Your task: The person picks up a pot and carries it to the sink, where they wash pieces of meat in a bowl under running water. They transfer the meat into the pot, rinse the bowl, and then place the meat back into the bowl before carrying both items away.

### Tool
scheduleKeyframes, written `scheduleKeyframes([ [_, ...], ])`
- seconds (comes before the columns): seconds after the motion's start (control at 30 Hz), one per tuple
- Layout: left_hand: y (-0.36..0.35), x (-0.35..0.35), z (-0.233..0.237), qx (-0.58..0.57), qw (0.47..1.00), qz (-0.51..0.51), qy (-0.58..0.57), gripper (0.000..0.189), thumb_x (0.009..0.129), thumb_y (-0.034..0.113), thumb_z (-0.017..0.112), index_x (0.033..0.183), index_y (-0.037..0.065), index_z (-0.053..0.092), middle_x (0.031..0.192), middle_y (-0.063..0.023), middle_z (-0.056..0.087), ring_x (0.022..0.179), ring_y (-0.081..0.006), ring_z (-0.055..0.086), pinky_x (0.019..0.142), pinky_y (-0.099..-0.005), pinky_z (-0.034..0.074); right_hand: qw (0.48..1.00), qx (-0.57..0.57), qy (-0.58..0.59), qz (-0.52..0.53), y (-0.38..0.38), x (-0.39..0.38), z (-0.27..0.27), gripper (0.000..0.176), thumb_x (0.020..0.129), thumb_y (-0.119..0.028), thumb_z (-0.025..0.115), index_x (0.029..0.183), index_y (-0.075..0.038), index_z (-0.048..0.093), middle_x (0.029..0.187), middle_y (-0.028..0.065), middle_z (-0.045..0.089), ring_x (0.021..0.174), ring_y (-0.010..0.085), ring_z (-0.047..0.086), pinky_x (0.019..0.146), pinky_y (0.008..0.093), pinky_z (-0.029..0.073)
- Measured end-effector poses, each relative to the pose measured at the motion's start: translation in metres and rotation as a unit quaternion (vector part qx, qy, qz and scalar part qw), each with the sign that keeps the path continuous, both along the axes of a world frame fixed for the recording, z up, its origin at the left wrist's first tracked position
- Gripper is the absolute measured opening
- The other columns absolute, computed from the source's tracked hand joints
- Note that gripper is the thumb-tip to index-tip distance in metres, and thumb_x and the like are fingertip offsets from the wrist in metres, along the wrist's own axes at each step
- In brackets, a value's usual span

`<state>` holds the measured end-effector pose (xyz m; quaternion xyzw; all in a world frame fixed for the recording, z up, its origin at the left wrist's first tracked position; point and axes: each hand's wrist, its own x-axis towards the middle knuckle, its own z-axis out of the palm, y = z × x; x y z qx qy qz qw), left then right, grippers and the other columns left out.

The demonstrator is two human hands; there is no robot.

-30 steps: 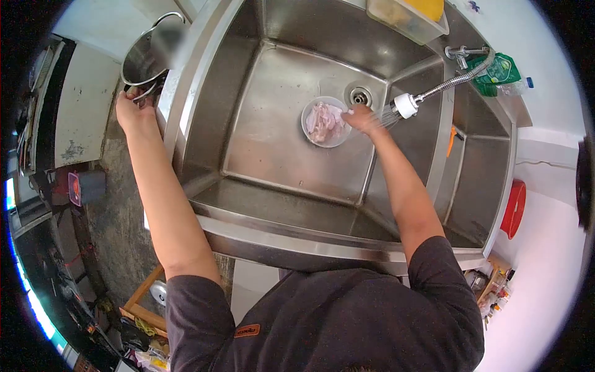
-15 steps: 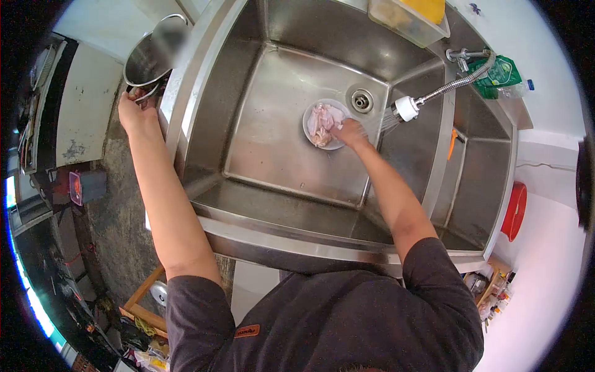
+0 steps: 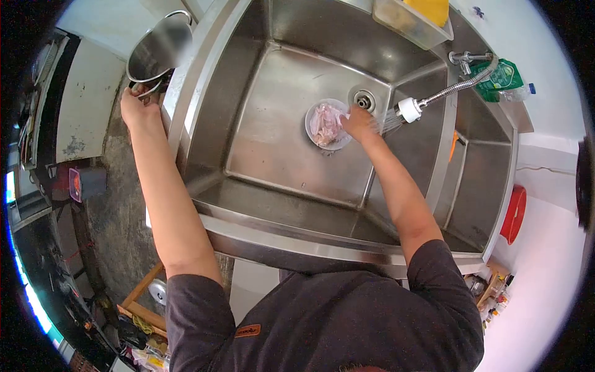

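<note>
Over on the left, my left hand (image 3: pixel 137 106) is closed around the lower side handle of a stainless steel pot (image 3: pixel 144 62), which tilts beside the sink's left edge. Inside the large sink basin, a white bowl (image 3: pixel 339 144) holds raw, pale pink chicken pieces (image 3: pixel 325 124). My right hand (image 3: pixel 359 124) is at the bowl's right rim with its fingers apart, near the chicken. Water sprays from a white faucet head (image 3: pixel 408 110) onto the back of this hand. Its fingertips are partly hard to make out.
The metal sink (image 3: pixel 297 186) has a drain (image 3: pixel 364 100) just behind the bowl. A flexible metal hose (image 3: pixel 458 87) reaches in from the right wall. A plastic container (image 3: pixel 412 25) sits on the back ledge, and a red basin (image 3: pixel 514 214) is at the far right.
My right hand has shifted right, from over the chicken to the bowl's rim, and its fingers look more spread. My left hand stays on the pot handle; the pot's angle has changed slightly.
</note>
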<state>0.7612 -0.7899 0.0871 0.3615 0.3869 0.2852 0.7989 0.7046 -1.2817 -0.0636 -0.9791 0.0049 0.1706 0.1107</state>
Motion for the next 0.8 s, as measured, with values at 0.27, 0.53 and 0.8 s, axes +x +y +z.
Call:
scheduleKeyframes([
  [0.27,0.002,0.002,-0.001,-0.005,1.0,-0.005,0.004,0.025,0.097,0.018,0.044,0.074,0.01,0.04,0.081,-0.0055,0.052,0.082,-0.0183,0.052,0.082,-0.0391,0.044,0.989,0.029,0.14,-0.047,0.061,-0.004,-0.006,0.058,0.084,-0.049,0.057,0.114,0.0,0.061,0.11,0.0229,0.063,0.103,0.035,0.061,0.09,0.0429,0.047],
  [0.53,0.001,0.002,0.0,-0.005,1.0,-0.017,0.004,0.025,0.097,0.019,0.044,0.074,0.01,0.04,0.085,-0.0075,0.054,0.083,-0.0191,0.052,0.082,-0.038,0.043,0.993,0.005,0.114,-0.032,0.062,-0.004,-0.02,0.077,0.075,-0.052,0.069,0.127,0.001,0.049,0.125,0.0208,0.056,0.116,0.0323,0.055,0.096,0.0411,0.044],
  [0.8,0.001,0.003,0.0,0.005,1.0,-0.014,0.014,0.025,0.097,0.02,0.044,0.075,0.01,0.04,0.086,-0.0082,0.053,0.085,-0.0202,0.053,0.083,-0.0398,0.043,0.991,0.093,0.091,-0.021,0.039,0.001,-0.027,0.073,0.073,-0.049,0.068,0.128,-0.003,0.053,0.124,0.0208,0.057,0.114,0.033,0.056,0.095,0.0385,0.044],
])
